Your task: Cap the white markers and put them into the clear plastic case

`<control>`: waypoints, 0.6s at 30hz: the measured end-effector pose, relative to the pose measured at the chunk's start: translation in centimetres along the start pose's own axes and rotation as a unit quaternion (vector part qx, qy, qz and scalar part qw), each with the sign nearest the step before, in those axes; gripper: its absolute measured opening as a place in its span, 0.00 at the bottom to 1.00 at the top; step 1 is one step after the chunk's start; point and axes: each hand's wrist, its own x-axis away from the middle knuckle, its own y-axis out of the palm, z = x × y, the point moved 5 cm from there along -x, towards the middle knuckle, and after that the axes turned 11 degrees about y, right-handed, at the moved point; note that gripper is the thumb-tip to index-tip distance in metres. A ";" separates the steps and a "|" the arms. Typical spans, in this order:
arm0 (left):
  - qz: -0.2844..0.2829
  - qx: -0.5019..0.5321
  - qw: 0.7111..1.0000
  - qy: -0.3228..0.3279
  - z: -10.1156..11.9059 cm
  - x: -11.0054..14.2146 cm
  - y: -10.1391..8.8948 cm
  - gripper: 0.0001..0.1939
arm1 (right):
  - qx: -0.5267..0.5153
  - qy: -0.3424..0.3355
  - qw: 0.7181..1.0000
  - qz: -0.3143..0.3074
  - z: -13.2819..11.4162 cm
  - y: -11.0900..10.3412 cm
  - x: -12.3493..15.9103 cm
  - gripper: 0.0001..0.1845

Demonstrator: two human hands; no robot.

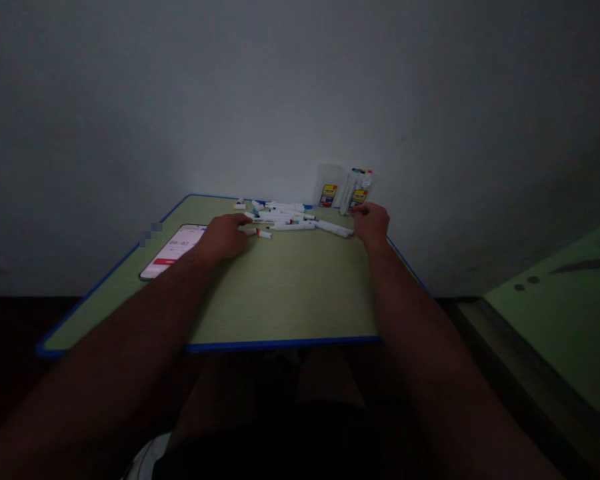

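Several white markers [290, 227] lie in a loose pile near the table's far edge. My left hand [227, 235] is at the pile's left end, fingers stretched out and apart, the fingertips at the nearest markers. A marker with an orange-red band [264, 234] lies beside its thumb. On the right, my right hand [373, 223] pinches the lower end of a white marker [347, 193], which stands tilted in front of a clear case holding markers [361, 189]. Another clear case [329, 187], with a yellow label, stands to its left. Dim light blurs the fingertips.
A phone [173, 252] with a lit screen lies on the table's left side, close to my left forearm. The pale table [285, 293] has a blue edge and stands against a grey wall [280, 100]. A light green panel [570, 300] is at the far right.
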 end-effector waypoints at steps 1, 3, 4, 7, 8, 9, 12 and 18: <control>0.002 0.004 1.000 0.000 0.0 0.0 0.0 0.27 | -0.002 0.002 1.000 0.000 0.2 0.0 -0.1 0.14; 0.005 0.010 1.000 0.003 -0.1 0.0 0.1 0.26 | -0.003 0.005 1.000 -0.002 0.3 0.0 -0.2 0.14; 0.007 0.010 1.000 0.006 -0.2 0.0 0.1 0.25 | -0.001 0.007 1.000 -0.003 0.3 0.0 -0.2 0.14; 0.010 0.008 1.000 0.008 -0.4 -0.1 0.2 0.25 | 0.008 0.011 1.000 -0.007 0.2 0.1 -0.1 0.14; 0.010 0.007 1.000 0.007 -0.4 -0.1 0.2 0.26 | 0.010 0.011 1.000 -0.009 0.1 0.1 -0.1 0.14; 0.010 0.006 1.000 0.009 -0.4 -0.2 0.2 0.26 | 0.010 0.012 1.000 -0.009 0.1 0.1 -0.1 0.14; 0.008 -0.001 1.000 0.010 -0.4 -0.2 0.2 0.26 | 0.010 0.010 1.000 -0.011 0.2 0.2 -0.1 0.14; 0.024 0.008 0.999 0.020 -0.2 0.0 0.1 0.23 | 0.013 -0.009 1.000 -0.019 0.2 0.7 -0.1 0.13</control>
